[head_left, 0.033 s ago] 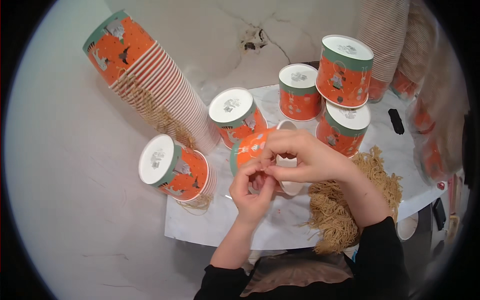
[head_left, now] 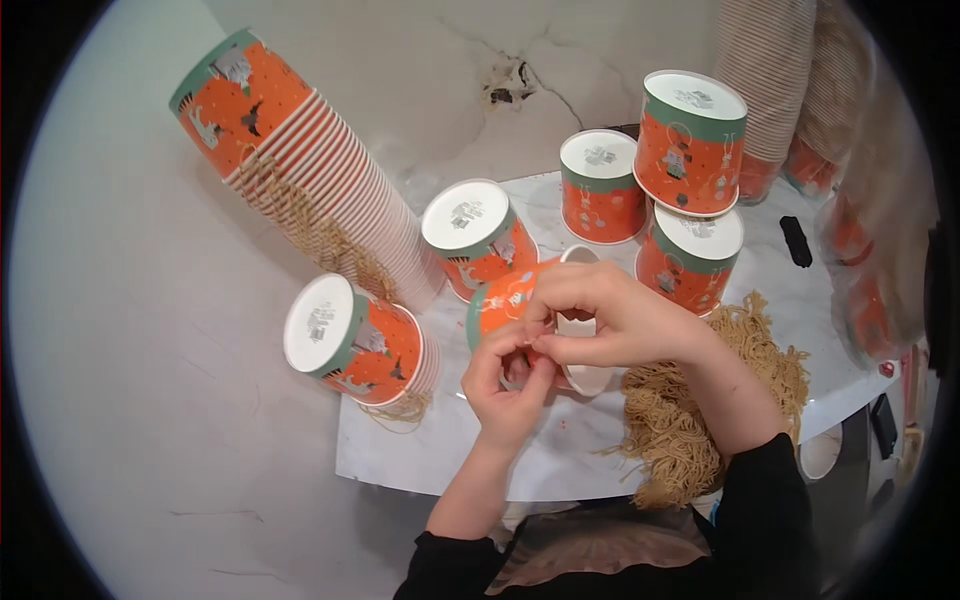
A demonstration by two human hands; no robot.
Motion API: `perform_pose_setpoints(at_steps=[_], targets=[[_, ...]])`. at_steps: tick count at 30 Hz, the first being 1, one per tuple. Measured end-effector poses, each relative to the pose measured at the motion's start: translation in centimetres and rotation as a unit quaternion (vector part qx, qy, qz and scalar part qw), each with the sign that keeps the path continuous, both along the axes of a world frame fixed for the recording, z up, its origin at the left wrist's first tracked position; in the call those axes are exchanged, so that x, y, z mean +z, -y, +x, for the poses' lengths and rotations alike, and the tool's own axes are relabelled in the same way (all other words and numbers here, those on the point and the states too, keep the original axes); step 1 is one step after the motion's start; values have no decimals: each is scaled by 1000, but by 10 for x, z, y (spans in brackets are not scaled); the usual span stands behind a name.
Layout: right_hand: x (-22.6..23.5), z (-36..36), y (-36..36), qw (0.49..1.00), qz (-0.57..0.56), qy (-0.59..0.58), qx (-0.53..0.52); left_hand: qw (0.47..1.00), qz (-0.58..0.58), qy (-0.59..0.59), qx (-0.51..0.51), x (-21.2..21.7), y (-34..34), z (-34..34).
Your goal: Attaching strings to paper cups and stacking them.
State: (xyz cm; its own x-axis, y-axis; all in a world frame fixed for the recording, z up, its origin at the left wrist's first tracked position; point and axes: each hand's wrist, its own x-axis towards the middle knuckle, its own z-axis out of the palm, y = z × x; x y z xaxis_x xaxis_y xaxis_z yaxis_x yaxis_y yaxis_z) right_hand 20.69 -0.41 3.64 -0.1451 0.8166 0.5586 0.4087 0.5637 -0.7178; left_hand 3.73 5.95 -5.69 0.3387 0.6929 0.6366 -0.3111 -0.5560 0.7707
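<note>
My left hand (head_left: 505,375) and my right hand (head_left: 605,325) meet with pinched fingertips over the table's middle. What they pinch is too small to make out. Just behind and under them, an orange and green paper tub (head_left: 505,298) lies on its side, its white open rim toward the right, partly hidden by my hands. Below my right forearm is a heap of tan string (head_left: 670,430). An upside-down tub (head_left: 480,238) stands just beyond the lying one. Left of my hands, a short tilted stack of tubs (head_left: 365,345) has tan string at its lower rim.
A tall leaning stack of tubs (head_left: 330,150), strings hanging along it, rises at the left. Upside-down tubs (head_left: 602,200) stand at the back right, with one tub (head_left: 690,150) resting on another. Bagged stacks (head_left: 765,90) and a black strip (head_left: 795,242) are at the right.
The whole view has shifted very slightly. Both hands keep the same pinch over the lying tub.
</note>
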Motion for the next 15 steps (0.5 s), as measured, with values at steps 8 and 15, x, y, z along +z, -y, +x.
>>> perform_pose_setpoints(at_steps=[8, 15], targets=[[1, 3, 3, 997, -36, -30, 63, 999, 3, 23, -23, 1, 5, -2], [2, 8, 7, 1000, -26, 1, 4, 999, -48, -2, 18, 5, 1, -7]])
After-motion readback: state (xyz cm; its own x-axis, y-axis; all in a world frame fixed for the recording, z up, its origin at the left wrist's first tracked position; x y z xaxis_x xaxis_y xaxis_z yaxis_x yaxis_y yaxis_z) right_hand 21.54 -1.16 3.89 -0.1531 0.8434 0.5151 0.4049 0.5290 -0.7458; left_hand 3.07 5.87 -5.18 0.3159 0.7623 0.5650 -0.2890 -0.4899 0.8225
